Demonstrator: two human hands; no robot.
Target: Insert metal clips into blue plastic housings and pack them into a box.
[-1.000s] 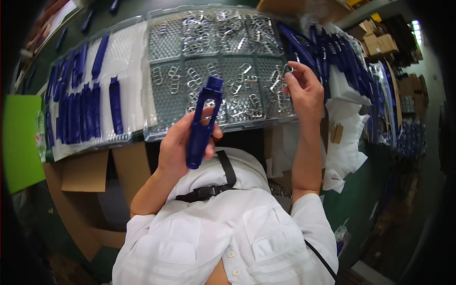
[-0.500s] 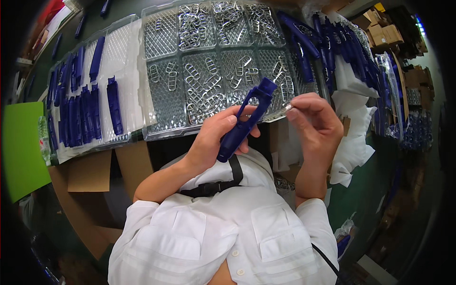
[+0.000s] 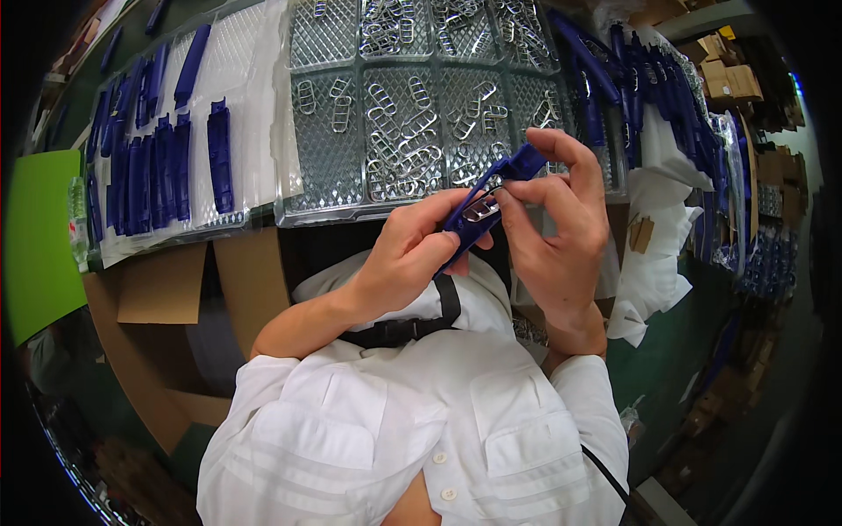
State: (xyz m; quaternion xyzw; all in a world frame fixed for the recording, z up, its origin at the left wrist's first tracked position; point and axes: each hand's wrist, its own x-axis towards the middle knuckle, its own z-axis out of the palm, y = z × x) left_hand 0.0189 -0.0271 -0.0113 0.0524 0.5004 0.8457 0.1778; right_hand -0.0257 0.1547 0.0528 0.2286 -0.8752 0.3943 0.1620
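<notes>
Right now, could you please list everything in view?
Held casing: 1, blue, centre
Metal frame: 1, silver, at casing's opening
Trays: at least 2, clear, middle and left
Loose frames: many, silver, middle tray
Other casings: many, blue, both sides
Sheets: several, white, both sides
Box: 1, brown, lower left
Panel: 1, green, left
Bottle: 1, clear, left
Cartons: several, brown, right
Shirt: 1, white, below
Left fingers: several, bare, around casing
Right fingers: several, bare, at casing

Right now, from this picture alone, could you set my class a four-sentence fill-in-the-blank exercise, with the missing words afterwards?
The left hand grips a plastic housing coloured dark ____.
Loose links in the compartmented tray are made of ____.
The bright green sheet is nearest the picture's ____ edge.
The person's shirt is ____.

Missing words: blue; metal; left; white.
</notes>
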